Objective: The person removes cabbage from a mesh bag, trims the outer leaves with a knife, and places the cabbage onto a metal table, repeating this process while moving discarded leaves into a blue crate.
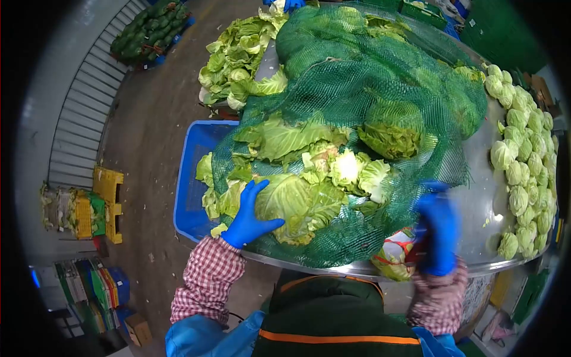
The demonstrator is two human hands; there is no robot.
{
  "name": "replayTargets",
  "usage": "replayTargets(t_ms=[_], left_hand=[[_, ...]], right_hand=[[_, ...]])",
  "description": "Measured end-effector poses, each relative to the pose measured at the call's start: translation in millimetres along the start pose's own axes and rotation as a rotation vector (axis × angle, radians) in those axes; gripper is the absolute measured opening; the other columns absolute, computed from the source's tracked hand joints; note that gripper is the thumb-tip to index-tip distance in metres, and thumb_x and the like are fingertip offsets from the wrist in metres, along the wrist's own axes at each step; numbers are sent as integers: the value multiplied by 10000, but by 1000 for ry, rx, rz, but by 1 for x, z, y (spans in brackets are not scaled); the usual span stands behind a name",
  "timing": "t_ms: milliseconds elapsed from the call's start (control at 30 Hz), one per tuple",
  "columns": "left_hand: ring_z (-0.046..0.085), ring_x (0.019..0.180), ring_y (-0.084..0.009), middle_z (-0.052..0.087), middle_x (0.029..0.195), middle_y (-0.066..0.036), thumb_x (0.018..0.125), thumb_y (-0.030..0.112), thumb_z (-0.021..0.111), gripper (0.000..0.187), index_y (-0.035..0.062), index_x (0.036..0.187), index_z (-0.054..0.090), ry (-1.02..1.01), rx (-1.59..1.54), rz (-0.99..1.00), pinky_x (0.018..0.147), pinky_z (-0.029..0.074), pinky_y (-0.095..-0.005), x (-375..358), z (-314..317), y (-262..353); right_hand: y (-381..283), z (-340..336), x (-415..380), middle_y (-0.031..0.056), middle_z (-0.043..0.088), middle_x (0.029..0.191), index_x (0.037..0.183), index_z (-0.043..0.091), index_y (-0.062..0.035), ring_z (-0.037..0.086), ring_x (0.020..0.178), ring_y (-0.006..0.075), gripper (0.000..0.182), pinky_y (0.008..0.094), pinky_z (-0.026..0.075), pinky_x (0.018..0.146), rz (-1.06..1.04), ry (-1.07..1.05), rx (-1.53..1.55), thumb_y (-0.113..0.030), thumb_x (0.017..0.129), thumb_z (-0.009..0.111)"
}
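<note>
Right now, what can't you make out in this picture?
Head view, all four:
1. Right hand: blurred by motion; its hold is unclear.
2. Cabbages: partly veiled by green mesh netting, so no exact count.
3. Blue crate: right part hidden by netting and leaves.
4. Blue item at the top: cut off by the picture's edge.

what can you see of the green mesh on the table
The green mesh looks like thin plastic netting, sheer enough to show cabbages through it. It lies rumpled across the metal table, bulging at the far side and flatter toward the near edge, where loose leaves rest on it. Whether the left hand touches it is unclear.
</note>
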State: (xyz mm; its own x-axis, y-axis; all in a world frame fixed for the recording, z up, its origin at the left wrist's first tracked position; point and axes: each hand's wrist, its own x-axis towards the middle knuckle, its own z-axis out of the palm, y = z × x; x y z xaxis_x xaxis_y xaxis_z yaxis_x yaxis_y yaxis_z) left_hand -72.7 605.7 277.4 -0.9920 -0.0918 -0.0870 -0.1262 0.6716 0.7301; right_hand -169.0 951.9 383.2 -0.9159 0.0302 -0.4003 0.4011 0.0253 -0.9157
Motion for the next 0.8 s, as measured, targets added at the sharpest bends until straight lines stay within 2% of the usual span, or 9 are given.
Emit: replayTargets(t_ms=[67,100,133,167,267,333,500,633,800], left_hand=[[305,1255,-348,320,1326,-189,594,247,821,892,86,1331,346,11,-188,-61,1045,282,-427,7,9,-10],[296,1256,-358,320,1318,-189,594,227,806,821,126,1301,400,31,-232,-22,1050,270,-437,9,11,-12],[296,1256,-358,320,1318,-189,594,227,806,821,126,1301,400,32,-237,-9,1050,270,-437,7,10,-10],[294,1257,-365,320,1319,-189,586,222,804,794,146,1281,428,-19,-192,86,1052,263,-446,3,9,-9],[281,1261,-397,318,1321,-198,553,214,806,689,167,1177,517,-122,-141,230,1044,264,-473,-10,-8,8],[250,1286,-383,272,1351,-205,557,202,809,674,124,1141,482,-150,177,318,1054,252,-460,-17,-25,23],[325,1203,-355,294,1281,-213,545,235,819,837,55,1193,321,84,4,160,1010,301,-430,-16,17,-3],[369,1141,-310,343,1177,-168,559,217,808,817,34,1195,329,152,13,134,995,319,-391,-3,23,-8],[332,1176,-360,333,1225,-206,567,210,796,791,34,1204,361,145,-86,98,1012,291,-431,5,25,-4]], right_hand=[[31,68,1,21,572,953,1204,483,-45,523,715,89,453,251,437,587,-48,-435,-146,-177,811,667],[66,94,15,40,577,1014,1231,464,-36,540,716,100,498,253,428,525,-66,-490,-135,-241,820,655],[77,113,21,45,582,987,1241,458,-33,549,678,103,526,260,421,477,216,-440,-141,-312,830,630],[98,119,33,53,587,974,1264,445,-29,541,624,100,565,237,419,458,280,-546,-111,-364,836,602],[115,100,-6,58,591,967,1298,429,-32,558,618,90,507,196,398,416,310,-601,18,-263,867,566],[121,83,-21,57,583,1015,1273,437,-20,562,635,90,439,195,407,431,328,-491,160,-195,883,537],[132,77,-36,50,552,999,1175,453,-28,527,662,91,369,212,433,468,310,-312,185,-114,841,583],[150,93,-59,54,542,897,1291,422,-52,556,712,146,480,303,483,587,-536,-273,-192,-75,836,575],[116,108,-43,128,602,817,1293,429,-120,606,663,289,436,381,498,614,-452,-364,-679,-177,872,532]])
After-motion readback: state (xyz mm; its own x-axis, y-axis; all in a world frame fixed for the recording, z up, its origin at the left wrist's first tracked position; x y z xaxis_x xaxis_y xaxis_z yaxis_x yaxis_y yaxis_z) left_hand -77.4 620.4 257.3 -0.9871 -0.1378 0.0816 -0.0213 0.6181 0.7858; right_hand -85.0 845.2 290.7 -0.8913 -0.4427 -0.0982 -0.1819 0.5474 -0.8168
